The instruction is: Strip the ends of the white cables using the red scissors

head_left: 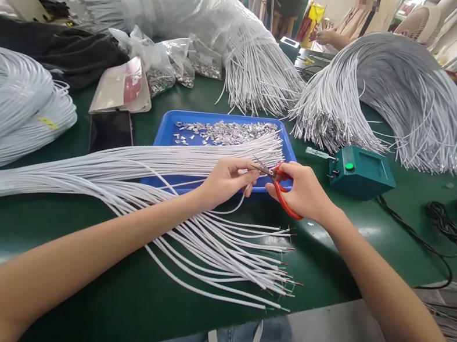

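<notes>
My left hand pinches a white cable near its end, just above the front rim of a blue tray. My right hand grips red-handled scissors, whose blades reach to my left fingertips. The cable's very tip is too small to make out there. Small metal connectors lie in the tray, and a bundle of white cables rests across it. Below my hands, more loose cables fan out over the table, with thin coloured wires at their ends.
A green box device with a lit button stands right of the tray, its cord trailing right. Large cable bundles lie behind. A phone, a cable coil and bags of parts are left. Another person sits opposite.
</notes>
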Demonstrator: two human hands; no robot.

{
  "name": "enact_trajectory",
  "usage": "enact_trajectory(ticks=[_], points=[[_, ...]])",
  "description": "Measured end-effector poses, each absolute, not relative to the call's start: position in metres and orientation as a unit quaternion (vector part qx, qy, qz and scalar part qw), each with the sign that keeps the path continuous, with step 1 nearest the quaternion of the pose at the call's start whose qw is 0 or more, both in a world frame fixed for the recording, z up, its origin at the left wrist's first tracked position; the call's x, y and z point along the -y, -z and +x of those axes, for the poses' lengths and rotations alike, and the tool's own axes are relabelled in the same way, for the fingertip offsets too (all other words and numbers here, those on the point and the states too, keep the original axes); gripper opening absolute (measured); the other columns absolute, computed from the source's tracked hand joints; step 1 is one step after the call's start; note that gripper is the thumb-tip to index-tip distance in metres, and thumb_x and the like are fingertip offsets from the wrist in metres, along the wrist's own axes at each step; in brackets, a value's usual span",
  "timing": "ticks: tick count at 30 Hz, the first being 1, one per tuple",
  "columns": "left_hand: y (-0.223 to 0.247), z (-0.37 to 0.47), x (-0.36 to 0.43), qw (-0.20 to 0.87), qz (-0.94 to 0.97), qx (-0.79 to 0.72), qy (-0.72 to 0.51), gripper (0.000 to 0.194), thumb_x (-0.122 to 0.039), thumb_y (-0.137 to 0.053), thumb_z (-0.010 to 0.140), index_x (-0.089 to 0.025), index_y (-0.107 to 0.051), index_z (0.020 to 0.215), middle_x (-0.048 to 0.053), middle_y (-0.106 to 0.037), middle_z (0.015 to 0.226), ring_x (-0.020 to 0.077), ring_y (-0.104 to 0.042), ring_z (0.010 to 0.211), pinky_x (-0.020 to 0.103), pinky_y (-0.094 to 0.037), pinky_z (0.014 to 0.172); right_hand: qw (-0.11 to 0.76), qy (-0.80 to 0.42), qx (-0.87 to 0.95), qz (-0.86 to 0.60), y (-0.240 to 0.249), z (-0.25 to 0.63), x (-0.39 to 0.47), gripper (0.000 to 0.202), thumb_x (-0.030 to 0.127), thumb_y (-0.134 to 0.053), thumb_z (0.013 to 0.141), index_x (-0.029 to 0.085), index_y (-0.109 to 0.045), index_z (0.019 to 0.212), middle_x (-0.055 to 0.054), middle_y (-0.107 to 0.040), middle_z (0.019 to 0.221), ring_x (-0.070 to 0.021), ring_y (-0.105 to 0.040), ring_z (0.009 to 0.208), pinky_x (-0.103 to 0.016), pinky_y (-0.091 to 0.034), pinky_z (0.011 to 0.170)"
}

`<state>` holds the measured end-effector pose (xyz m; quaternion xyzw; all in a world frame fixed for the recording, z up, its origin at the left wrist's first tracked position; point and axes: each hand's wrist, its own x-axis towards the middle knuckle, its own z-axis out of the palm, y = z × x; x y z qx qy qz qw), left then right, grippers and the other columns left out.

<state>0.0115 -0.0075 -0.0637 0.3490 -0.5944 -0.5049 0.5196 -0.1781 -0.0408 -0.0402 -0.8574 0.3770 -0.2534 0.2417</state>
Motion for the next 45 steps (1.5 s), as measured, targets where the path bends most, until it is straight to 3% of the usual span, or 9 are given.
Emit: enact_trajectory(ticks=[16,23,30,38,45], points=[[0.063,0.012,0.008,0.513,0.344,0.618,0.486,0.033,-0.045,-0.071,0.077,-0.012,-0.067,0.074,0.001,-0.058,0.062,0.0096,-0.055,0.046,0.023,-0.048,0.049,0.264,0.253,-0.373,-0.853,0.038,-0.176,0.036,0.017,0.026,-0.063,0.071,0.017,-0.051,0.063,0.002,-0.05,0.062,-0.0113,-0.042,0.058,-0.025,-0.032,0.056],[0.063,0.012,0.007,0.512,0.343,0.624,0.48,0.033,-0.044,-0.07,0.079,-0.012,-0.066,0.074,0.001,-0.059,0.064,0.0094,-0.056,0.048,0.022,-0.048,0.05,0.316,0.256,-0.362,-0.839,0.037,-0.176,0.035,0.016,0.025,-0.062,0.072,0.016,-0.052,0.063,0.003,-0.048,0.06,-0.0103,-0.041,0.057,-0.024,-0.033,0.056],[0.061,0.011,0.005,0.526,0.34,0.621,0.472,0.032,-0.043,-0.071,0.078,-0.012,-0.068,0.074,0.002,-0.059,0.065,0.0094,-0.056,0.047,0.023,-0.048,0.049,0.228,0.257,-0.386,-0.856,0.037,-0.175,0.032,0.019,0.024,-0.063,0.072,0.018,-0.048,0.06,-0.001,-0.054,0.061,-0.0143,-0.045,0.061,-0.026,-0.033,0.057],[0.069,0.014,0.009,0.58,0.382,0.539,0.476,0.025,-0.038,-0.071,0.078,-0.013,-0.068,0.076,0.0,-0.058,0.057,0.0104,-0.056,0.051,0.023,-0.046,0.054,0.214,0.24,-0.45,-0.833,0.039,-0.182,0.048,0.027,0.031,-0.062,0.071,0.018,-0.045,0.055,0.001,-0.05,0.054,-0.0116,-0.039,0.053,-0.027,-0.03,0.053],[0.066,0.009,0.006,0.552,0.374,0.583,0.465,0.026,-0.037,-0.076,0.071,-0.012,-0.071,0.073,0.004,-0.066,0.065,0.0115,-0.058,0.06,0.022,-0.047,0.057,0.379,0.416,-0.382,-0.733,0.034,-0.173,0.036,0.016,0.027,-0.063,0.067,0.019,-0.05,0.065,-0.002,-0.062,0.071,-0.0143,-0.052,0.062,-0.027,-0.04,0.057]])
